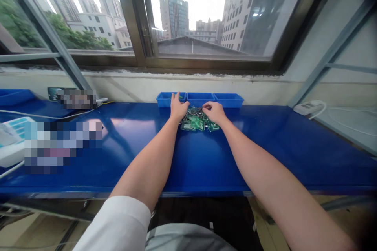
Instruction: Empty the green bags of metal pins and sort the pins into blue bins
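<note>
Your left hand is at the left bin, fingers spread; your right hand curls at the pile's right side, its grip unclear. The pile, green packets and metal pieces, lies between your hands on the blue table, before three joined blue bins.

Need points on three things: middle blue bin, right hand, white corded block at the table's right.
Middle blue bin (200, 102): head view, front wall.
Right hand (215, 113): head view, back of the hand.
White corded block (308, 108): head view, top face.
</note>
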{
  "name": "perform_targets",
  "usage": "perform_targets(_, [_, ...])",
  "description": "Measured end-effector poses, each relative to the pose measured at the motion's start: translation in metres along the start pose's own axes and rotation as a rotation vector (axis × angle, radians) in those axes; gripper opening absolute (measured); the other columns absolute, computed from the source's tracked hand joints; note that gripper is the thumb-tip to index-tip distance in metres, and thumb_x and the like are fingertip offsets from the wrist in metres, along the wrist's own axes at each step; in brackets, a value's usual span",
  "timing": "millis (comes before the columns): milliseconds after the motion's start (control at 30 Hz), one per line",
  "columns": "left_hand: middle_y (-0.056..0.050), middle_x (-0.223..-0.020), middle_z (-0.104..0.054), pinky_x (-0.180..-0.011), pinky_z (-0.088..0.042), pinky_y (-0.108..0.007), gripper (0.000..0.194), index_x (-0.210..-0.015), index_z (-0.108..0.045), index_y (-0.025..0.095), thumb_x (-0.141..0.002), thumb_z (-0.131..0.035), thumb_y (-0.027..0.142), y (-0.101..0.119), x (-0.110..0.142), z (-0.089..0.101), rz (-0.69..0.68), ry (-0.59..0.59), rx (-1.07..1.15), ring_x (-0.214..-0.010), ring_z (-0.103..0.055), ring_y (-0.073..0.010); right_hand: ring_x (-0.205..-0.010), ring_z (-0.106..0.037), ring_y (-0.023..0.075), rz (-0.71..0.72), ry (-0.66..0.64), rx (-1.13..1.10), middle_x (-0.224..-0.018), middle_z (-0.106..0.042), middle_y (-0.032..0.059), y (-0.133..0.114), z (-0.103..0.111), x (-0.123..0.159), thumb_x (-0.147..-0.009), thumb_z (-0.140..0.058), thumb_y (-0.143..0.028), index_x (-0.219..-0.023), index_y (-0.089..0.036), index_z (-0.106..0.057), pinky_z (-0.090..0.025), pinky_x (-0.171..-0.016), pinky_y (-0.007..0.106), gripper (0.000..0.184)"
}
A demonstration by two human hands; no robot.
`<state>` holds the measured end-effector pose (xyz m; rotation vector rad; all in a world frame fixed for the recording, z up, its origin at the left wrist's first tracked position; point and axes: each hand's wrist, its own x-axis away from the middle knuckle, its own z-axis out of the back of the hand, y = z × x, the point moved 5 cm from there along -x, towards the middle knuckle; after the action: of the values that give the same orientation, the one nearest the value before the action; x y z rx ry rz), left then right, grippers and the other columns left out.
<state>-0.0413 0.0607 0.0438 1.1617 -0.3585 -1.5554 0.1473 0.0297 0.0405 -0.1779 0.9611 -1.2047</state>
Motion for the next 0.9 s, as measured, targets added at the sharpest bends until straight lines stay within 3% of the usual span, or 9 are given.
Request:
perform_targets(67, [-0.015, -0.148, -0.031, -0.098, -0.043, -0.036, 0.060, -0.131, -0.048, 0.014, -0.072, -0.058, 0.021, 0.002, 0.002, 0.002, 0.031, 0.046, 0.021, -0.099, -0.062, -0.0240, -0.083, -0.065, 0.0205, 0.006, -0.003, 0.039, -0.086, -0.072, 0.0054, 0.001, -0.001, 0.000, -0.074, -0.057, -0.023, -0.088, -0.019, -0.071, -0.048, -0.083, 0.033, 0.020])
perform_targets(133, [-0.014, -0.142, -0.041, -0.093, -0.046, -0.034, 0.052, -0.124, -0.055, 0.014, -0.072, -0.057, 0.021, 0.003, 0.003, 0.000, 0.022, 0.037, 0.008, -0.089, -0.064, -0.0209, -0.089, -0.064, 0.0223, 0.016, -0.019, 0.097, -0.092, -0.072, 0.0070, 0.002, -0.002, 0.000, -0.074, -0.058, -0.023, -0.094, -0.019, -0.071, -0.047, -0.086, 0.034, 0.024])
perform_targets(233, [-0.010, -0.117, -0.063, -0.093, -0.046, -0.034, 0.040, -0.111, -0.064, 0.017, -0.073, -0.055, 0.023, 0.004, 0.003, -0.008, -0.068, -0.050, -0.085, -0.095, -0.063, -0.0232, -0.101, -0.061, 0.0260, 0.003, -0.051, 0.199, -0.103, -0.070, 0.0092, 0.003, -0.005, 0.000, -0.075, -0.061, -0.031, -0.103, -0.020, -0.069, -0.043, -0.091, 0.036, 0.031])
perform_targets(300, [-0.009, -0.108, -0.068, -0.094, -0.044, -0.035, 0.035, -0.105, -0.068, 0.018, -0.074, -0.055, 0.026, 0.003, 0.005, -0.014, -0.114, -0.134, -0.158, -0.101, -0.061, -0.0254, -0.104, -0.059, 0.0283, -0.031, -0.093, 0.259, -0.104, -0.069, 0.0098, 0.003, -0.008, 0.001, -0.076, -0.061, -0.038, -0.105, -0.022, -0.069, -0.041, -0.092, 0.040, 0.034])
perform_targets(467, [-0.010, -0.102, -0.071, -0.089, -0.046, -0.037, 0.032, -0.098, -0.072, 0.021, -0.073, -0.056, 0.035, -0.005, 0.008, -0.027, -0.105, -0.315, -0.296, -0.099, -0.063, -0.0288, -0.100, -0.060, 0.0316, -0.077, -0.227, 0.336, -0.101, -0.070, 0.0101, 0.003, -0.016, 0.003, -0.081, -0.055, -0.048, -0.096, -0.025, -0.071, -0.038, -0.089, 0.046, 0.032])
perform_targets(900, [-0.005, -0.108, -0.069, -0.091, -0.043, -0.033, 0.033, -0.102, -0.070, 0.025, -0.077, -0.054, 0.039, 0.003, 0.011, -0.024, -0.083, -0.341, -0.445, -0.104, -0.060, -0.0256, -0.093, -0.061, 0.0220, -0.104, -0.230, 0.300, -0.093, -0.071, 0.0040, -0.001, -0.012, 0.003, -0.081, -0.058, -0.034, -0.086, -0.024, -0.070, -0.041, -0.084, 0.033, 0.016])
